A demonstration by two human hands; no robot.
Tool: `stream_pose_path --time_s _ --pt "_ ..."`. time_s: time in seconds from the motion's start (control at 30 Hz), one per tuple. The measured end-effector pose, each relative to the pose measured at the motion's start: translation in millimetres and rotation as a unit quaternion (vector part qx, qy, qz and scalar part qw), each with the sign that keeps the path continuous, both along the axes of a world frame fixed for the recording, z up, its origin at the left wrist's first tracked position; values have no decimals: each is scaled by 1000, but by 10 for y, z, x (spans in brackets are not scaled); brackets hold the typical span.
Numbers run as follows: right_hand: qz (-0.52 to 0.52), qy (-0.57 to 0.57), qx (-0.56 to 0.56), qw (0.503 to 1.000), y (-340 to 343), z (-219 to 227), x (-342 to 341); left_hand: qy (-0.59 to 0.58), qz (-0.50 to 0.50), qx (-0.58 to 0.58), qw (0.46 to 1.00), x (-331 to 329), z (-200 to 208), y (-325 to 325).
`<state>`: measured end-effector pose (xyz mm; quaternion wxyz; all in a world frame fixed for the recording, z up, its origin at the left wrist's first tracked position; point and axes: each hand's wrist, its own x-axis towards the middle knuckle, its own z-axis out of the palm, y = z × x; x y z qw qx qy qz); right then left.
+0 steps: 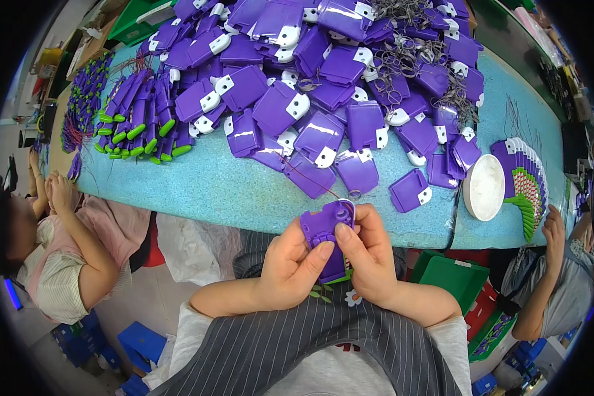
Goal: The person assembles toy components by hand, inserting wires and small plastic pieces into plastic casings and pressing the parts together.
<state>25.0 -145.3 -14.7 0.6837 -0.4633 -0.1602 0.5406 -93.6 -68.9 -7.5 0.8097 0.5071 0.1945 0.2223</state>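
Striped apron (257, 353) up front in the head view, then left hand (287, 269) and right hand (371, 256), fingers (371, 214) of both pinching one purple casing (318, 226) by the bench (204, 201) edge, red wire (335, 194) at its top, kinda hard to tell if attached

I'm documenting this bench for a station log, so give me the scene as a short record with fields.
Left hand: holds purple casing, left side
Right hand: holds its right side
Surface: blue table
Centre pile: purple-and-white covers, grey loops
Left: purple parts with green tips
Right: white bowl, fanned purple-and-green parts
Others nearby: person at left, person at right
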Motion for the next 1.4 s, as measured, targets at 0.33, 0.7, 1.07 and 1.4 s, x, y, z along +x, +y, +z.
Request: stream_pose_path --time_s 0.33,0.7,1.07,1.4 --pt "51 -599 -76 795 122 94 449 17 123 -3 992 -322 73 207" --pt "-18 -614 -84 784 -361 349 835 -34 -14 -95 995 -22 -21 225" --pt "-212 -725 -204 622 -948 194 1594 36 -88 -136 986 313 -15 145" --pt "-261 -380 -5 887 -714 366 1012 15 -178 -152 972 486 108 3"
